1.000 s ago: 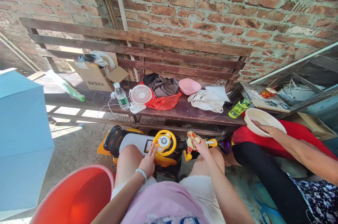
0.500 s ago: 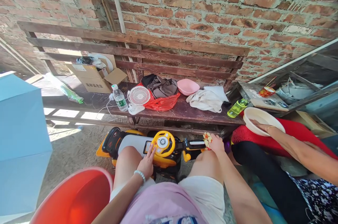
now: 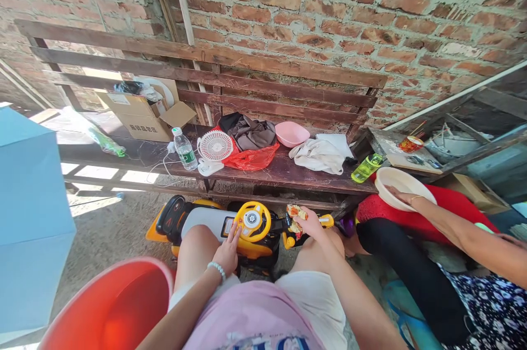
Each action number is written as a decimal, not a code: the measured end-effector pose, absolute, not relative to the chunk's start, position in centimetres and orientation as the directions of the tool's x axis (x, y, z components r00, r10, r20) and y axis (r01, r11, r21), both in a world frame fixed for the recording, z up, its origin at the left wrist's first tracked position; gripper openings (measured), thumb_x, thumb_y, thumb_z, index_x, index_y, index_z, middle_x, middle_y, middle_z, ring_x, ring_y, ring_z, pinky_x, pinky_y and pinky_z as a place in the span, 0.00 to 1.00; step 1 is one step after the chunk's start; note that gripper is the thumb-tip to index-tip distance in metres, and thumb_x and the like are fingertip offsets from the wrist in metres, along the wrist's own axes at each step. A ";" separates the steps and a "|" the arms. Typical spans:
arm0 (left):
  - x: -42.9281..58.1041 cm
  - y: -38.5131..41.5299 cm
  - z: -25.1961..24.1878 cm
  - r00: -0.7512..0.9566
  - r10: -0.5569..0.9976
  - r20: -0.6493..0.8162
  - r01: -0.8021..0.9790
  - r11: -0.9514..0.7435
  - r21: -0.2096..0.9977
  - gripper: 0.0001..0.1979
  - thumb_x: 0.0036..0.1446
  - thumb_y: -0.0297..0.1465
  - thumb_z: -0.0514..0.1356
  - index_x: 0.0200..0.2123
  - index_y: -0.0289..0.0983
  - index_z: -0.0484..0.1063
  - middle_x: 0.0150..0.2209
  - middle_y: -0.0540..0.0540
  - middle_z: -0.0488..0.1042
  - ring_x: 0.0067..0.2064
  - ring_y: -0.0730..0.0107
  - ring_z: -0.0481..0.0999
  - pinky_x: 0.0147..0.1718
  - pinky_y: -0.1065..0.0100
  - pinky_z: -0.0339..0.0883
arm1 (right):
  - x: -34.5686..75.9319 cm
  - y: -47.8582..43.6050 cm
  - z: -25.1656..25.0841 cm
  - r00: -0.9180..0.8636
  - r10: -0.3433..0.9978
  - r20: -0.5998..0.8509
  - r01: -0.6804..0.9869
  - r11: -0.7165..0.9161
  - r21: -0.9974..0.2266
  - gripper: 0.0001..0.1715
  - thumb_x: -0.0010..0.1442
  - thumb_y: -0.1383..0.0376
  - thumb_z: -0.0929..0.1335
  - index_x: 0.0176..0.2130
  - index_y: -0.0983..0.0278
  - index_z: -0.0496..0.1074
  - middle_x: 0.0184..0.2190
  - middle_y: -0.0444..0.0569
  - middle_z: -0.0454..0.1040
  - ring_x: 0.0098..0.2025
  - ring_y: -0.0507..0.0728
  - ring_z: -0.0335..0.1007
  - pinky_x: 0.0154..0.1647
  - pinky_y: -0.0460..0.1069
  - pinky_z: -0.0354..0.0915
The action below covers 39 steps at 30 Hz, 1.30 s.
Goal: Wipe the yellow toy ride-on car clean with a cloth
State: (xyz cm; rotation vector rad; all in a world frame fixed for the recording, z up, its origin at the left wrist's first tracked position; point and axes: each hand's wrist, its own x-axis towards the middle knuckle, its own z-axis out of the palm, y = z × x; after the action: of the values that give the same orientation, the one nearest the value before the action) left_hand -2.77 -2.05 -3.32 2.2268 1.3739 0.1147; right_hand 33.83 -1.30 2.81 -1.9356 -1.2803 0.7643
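Note:
A yellow, black and grey ride-on toy car [image 3: 201, 225] stands sideways before my knees. My left hand [image 3: 226, 255], wearing a beaded bracelet, lies with stretched fingers on the left rim of its yellow steering wheel [image 3: 264, 232]. My right hand [image 3: 312, 225] is closed on a crumpled red, yellow and white patterned cloth [image 3: 295, 211]. The cloth is against the black and yellow bar [image 3: 328, 221] at the toy's right end, just right of the wheel. Part of the bar is hidden behind my hand.
On the wooden bench [image 3: 284, 174] are a water bottle [image 3: 185, 150], a fan [image 3: 215, 145], a pink basin [image 3: 292, 134] and a white cloth bag [image 3: 319, 155]. A red tub [image 3: 107, 306] stands front left. Another person's hand [image 3: 401, 196] reaches into a cream basin [image 3: 405, 182] at right.
My right hand has moved left along the bar with the cloth, towards the steering wheel, baring the bar's yellow end. My left hand stays at the wheel. The view has shifted slightly.

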 end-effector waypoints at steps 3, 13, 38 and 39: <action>-2.8 -2.1 -3.1 0.475 0.855 -0.210 0.828 -0.352 0.437 0.49 0.55 0.16 0.48 0.77 0.40 0.33 0.78 0.40 0.31 0.72 0.53 0.60 0.59 0.56 0.70 | 32.6 -0.6 4.1 0.348 0.937 -0.045 0.417 -0.197 -0.887 0.20 0.52 0.55 0.72 0.43 0.62 0.77 0.41 0.50 0.82 0.41 0.61 0.76 0.48 0.55 0.69; -2.7 -2.0 -3.1 0.474 0.853 -0.218 0.836 -0.358 0.417 0.52 0.53 0.17 0.50 0.77 0.41 0.28 0.78 0.40 0.33 0.69 0.54 0.66 0.57 0.58 0.71 | 27.6 0.0 5.6 0.185 0.966 -0.182 0.897 -0.241 -0.369 0.17 0.56 0.68 0.71 0.47 0.59 0.74 0.45 0.51 0.76 0.43 0.58 0.74 0.45 0.48 0.62; -1.7 -1.9 -2.6 0.405 0.903 -0.140 0.894 -0.359 0.269 0.45 0.56 0.21 0.53 0.76 0.37 0.44 0.77 0.39 0.44 0.77 0.47 0.37 0.71 0.43 0.46 | 39.9 -3.0 2.6 0.479 0.874 -0.088 0.833 -0.484 -0.270 0.21 0.61 0.63 0.70 0.54 0.61 0.74 0.53 0.57 0.75 0.51 0.62 0.73 0.50 0.50 0.63; -1.4 -1.8 -2.6 0.408 0.906 -0.116 0.888 -0.363 0.282 0.44 0.56 0.22 0.54 0.76 0.35 0.45 0.77 0.37 0.45 0.77 0.46 0.38 0.71 0.43 0.46 | 40.4 -3.0 2.6 0.501 0.863 -0.062 0.814 -0.494 -0.305 0.22 0.61 0.61 0.70 0.54 0.61 0.74 0.55 0.57 0.74 0.52 0.63 0.73 0.52 0.51 0.63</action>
State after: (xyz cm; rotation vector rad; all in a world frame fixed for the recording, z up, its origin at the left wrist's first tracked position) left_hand -1.38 -1.84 -2.62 2.3684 1.5600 0.0843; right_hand 40.40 -3.04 2.60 -2.5094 -1.4295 0.3034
